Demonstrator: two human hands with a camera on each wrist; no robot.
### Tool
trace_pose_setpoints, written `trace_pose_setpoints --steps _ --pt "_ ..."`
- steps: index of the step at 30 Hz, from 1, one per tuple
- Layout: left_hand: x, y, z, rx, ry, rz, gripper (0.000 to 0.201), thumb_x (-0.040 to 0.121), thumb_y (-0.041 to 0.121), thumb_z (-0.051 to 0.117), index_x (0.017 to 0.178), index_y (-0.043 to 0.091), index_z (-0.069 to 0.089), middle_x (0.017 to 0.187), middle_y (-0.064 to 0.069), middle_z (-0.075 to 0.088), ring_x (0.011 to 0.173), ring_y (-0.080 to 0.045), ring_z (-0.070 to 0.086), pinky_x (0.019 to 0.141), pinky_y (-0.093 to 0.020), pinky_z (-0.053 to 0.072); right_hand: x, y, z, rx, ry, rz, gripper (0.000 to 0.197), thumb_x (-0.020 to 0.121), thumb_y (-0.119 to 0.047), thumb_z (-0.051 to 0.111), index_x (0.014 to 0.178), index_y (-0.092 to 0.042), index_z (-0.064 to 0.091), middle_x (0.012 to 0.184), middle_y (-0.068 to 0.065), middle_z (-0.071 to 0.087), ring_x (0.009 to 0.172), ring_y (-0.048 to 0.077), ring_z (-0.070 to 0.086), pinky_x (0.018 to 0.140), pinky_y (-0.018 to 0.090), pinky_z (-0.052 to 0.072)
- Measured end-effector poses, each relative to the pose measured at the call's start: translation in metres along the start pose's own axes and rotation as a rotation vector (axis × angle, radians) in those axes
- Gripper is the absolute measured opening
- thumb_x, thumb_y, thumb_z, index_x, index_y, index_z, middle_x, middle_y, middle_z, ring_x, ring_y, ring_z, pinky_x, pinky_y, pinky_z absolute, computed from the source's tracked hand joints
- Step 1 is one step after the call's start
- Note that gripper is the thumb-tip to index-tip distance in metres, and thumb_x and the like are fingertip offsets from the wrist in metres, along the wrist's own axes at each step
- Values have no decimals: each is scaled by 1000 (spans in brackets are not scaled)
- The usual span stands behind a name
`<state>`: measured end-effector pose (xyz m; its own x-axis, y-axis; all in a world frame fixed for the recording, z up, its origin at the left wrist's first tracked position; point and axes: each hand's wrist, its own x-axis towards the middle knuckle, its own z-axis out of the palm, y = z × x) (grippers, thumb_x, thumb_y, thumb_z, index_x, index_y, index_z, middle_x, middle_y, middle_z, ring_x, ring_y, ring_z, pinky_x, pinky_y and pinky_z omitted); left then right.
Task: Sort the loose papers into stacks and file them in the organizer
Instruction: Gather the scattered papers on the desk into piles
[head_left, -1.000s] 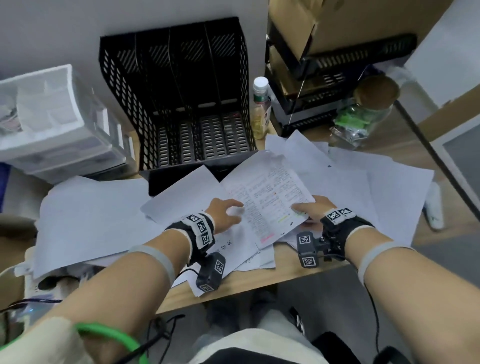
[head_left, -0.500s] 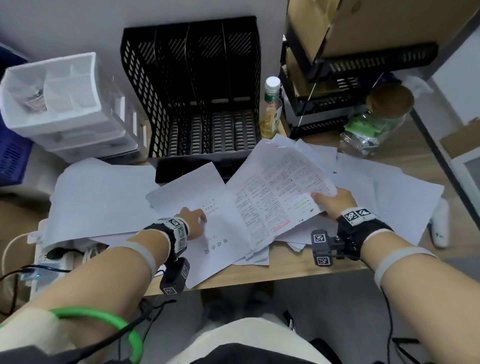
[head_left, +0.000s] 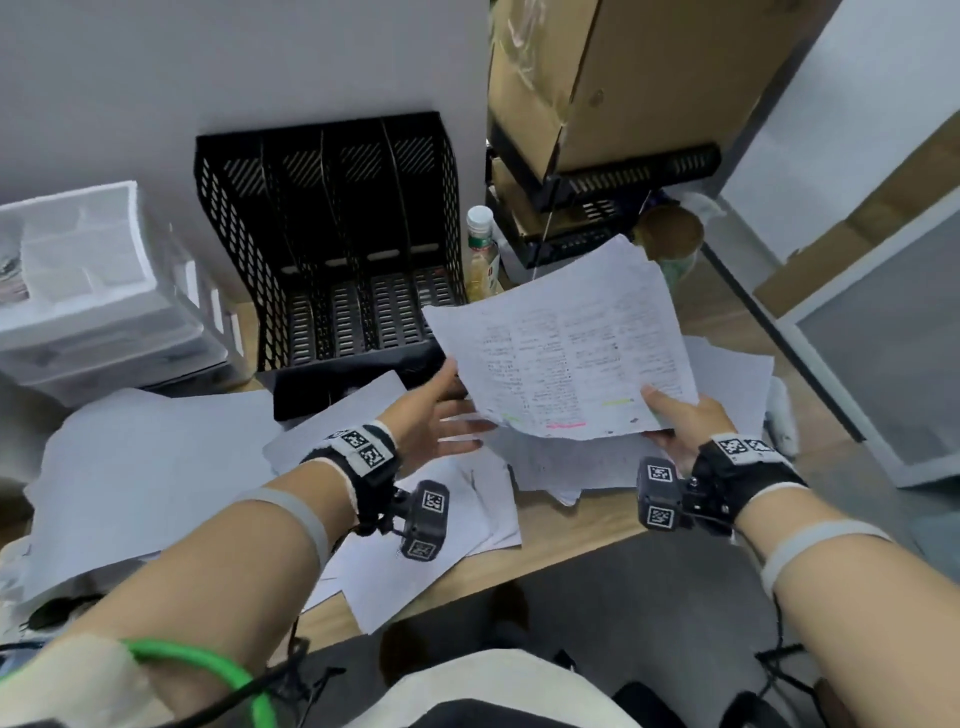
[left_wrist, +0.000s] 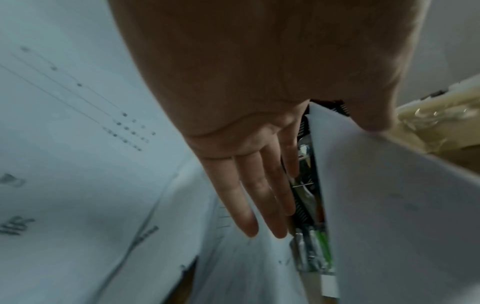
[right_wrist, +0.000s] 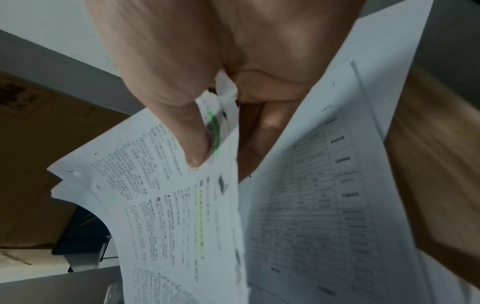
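Right hand pinches the sheaf at its near corner, thumb on top, lifting it above the papers. Left hand, fingers straight, slides under to steady it. Organizer waits at eleven o'clock.

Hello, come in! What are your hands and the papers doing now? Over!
Right hand pinches printed, highlighted white sheets, lifted off desk. Left hand open beside them. Black mesh organizer slots unfilled. Loose white papers cover desk.
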<state>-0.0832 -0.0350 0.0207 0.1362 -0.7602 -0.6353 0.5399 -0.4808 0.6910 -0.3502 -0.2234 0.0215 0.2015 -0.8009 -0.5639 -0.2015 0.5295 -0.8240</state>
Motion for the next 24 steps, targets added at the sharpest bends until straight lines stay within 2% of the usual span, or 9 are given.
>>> trace_pose_setpoints --steps 2,4,7,12,16,19,21,22,24 --pt "2 4 1 -32 -62 43 59 94 64 46 139 28 55 133 -2 68 120 -26 67 103 -50 51 -11 5 1 49 -31 3 31 83 -12 74 112 -5 67 106 14 74 94 31 72 88 46 56" --pt "5 6 0 51 -33 101 41 101 25 55 141 23 53 135 -5 67 123 -30 64 103 -53 51 -17 10 0 41 -64 18 36 82 -16 76 115 -5 66 107 13 74 96 30 72 84 43 57" --pt "7 7 -5 274 123 169 48 94 -7 51 136 14 56 131 -11 67 120 -35 64 100 -58 52 -20 11 -3 -145 -78 25 40 78 -26 80 111 -9 67 111 14 73 99 28 71 85 43 58" --pt "2 30 -5 676 241 386 31 92 -9 53 113 10 66 113 -13 71 109 -29 67 103 -48 51 -17 -9 1 -613 137 -260 84 73 -26 83 142 -15 35 139 15 48 125 28 50 102 36 41" --pt "-8 60 11 1017 129 515 15 92 5 63 103 14 69 104 -7 74 100 -24 68 100 -43 52 -24 -37 22 -781 -127 -566 97 70 -27 86 148 -31 28 150 -3 37 137 14 35 113 38 32" --pt "-13 80 24 1088 87 567 13 93 15 66 92 29 67 91 8 70 86 -10 65 87 -32 52 -23 -49 37 -866 -264 -547 53 79 -23 79 127 -25 59 128 -2 62 120 16 56 105 37 44" --pt "-11 86 26 1039 170 628 7 91 22 69 87 27 69 85 5 71 80 -9 63 80 -32 53 -27 -50 39 -899 -247 -519 3 86 -18 72 84 -21 70 83 -3 70 81 13 65 78 29 52" --pt "-8 86 24 985 246 653 3 89 25 72 91 22 71 88 -1 72 83 -11 64 81 -34 54 -24 -46 36 -875 -204 -512 18 89 -17 69 71 -22 65 67 -8 63 66 9 57 62 23 46" --pt "1 80 14 844 390 630 29 85 29 77 110 18 68 103 -5 71 95 -16 65 89 -33 54 -22 -40 27 -732 -85 -459 13 91 -17 65 78 -15 66 69 -4 62 64 12 52 56 20 40"
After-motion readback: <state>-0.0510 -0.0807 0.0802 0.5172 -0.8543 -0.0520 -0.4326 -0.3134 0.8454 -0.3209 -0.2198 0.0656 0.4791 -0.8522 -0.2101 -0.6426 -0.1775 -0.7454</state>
